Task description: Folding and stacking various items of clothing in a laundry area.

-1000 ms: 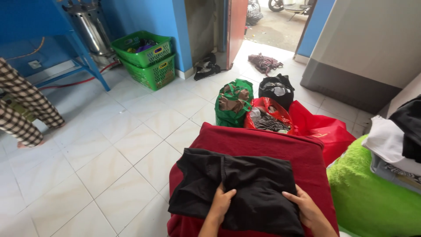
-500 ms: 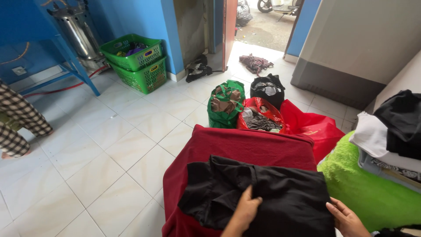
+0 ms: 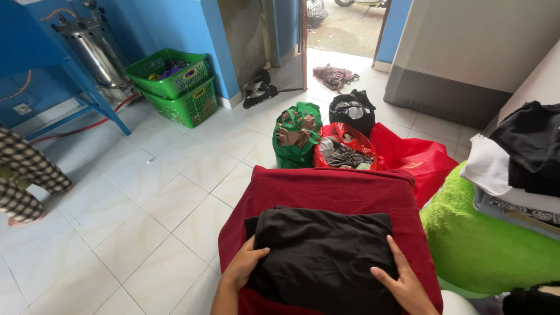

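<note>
A folded black garment (image 3: 324,254) lies on a surface covered with a dark red cloth (image 3: 332,189) right in front of me. My left hand (image 3: 244,266) rests on the garment's left edge, fingers apart and curled over it. Flat on the garment's right side lies my right hand (image 3: 402,281), fingers spread. Neither hand lifts anything.
Beyond the red cloth stand a green bag (image 3: 296,134), a red bag (image 3: 350,153) and a black bag (image 3: 352,111), all stuffed with clothes. Folded clothes (image 3: 525,163) pile on a lime-green fuzzy cover (image 3: 478,245) at right. Green baskets (image 3: 175,84) sit by the blue wall; a person's checkered leg (image 3: 23,181) is at left.
The garment went from a loose spread to a tidier fold. My hands moved apart onto its left and right edges, and the view shifted slightly.
</note>
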